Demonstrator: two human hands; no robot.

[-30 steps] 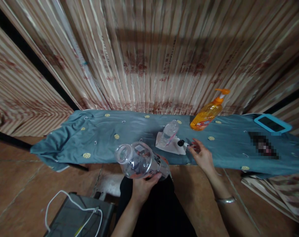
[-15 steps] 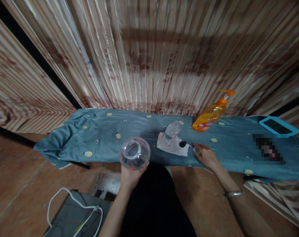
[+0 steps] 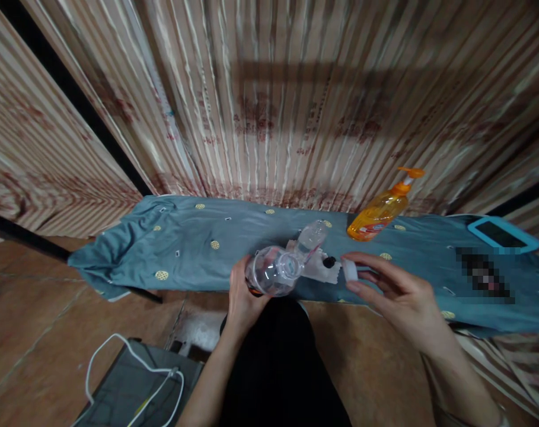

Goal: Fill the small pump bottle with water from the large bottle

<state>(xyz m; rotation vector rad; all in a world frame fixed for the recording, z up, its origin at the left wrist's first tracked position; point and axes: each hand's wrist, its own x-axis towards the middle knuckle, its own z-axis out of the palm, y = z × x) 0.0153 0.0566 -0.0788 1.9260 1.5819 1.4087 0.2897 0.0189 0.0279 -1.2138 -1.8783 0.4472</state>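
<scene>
My left hand [image 3: 241, 302] grips a clear plastic bottle [image 3: 273, 271] from below, its open mouth tilted toward my right hand. My right hand [image 3: 396, 296] is raised off the cloth and pinches a small white cap [image 3: 350, 270] between thumb and fingers, a short way right of the bottle mouth. Behind the bottle, a smaller clear bottle [image 3: 311, 237] lies on a white tissue [image 3: 322, 271], with a small black cap [image 3: 328, 261] on that tissue.
A blue-grey cloth [image 3: 184, 249] covers a low bench along a striped curtain wall. An orange pump bottle [image 3: 382, 211] stands at the back right, a blue-cased phone [image 3: 503, 233] lies far right. A dark box with a white cable [image 3: 131, 385] sits on the floor at lower left.
My right hand has lifted off the cloth with the white cap and moved toward the bottle. My left hand has turned the bottle so its mouth faces right and moved it rightward.
</scene>
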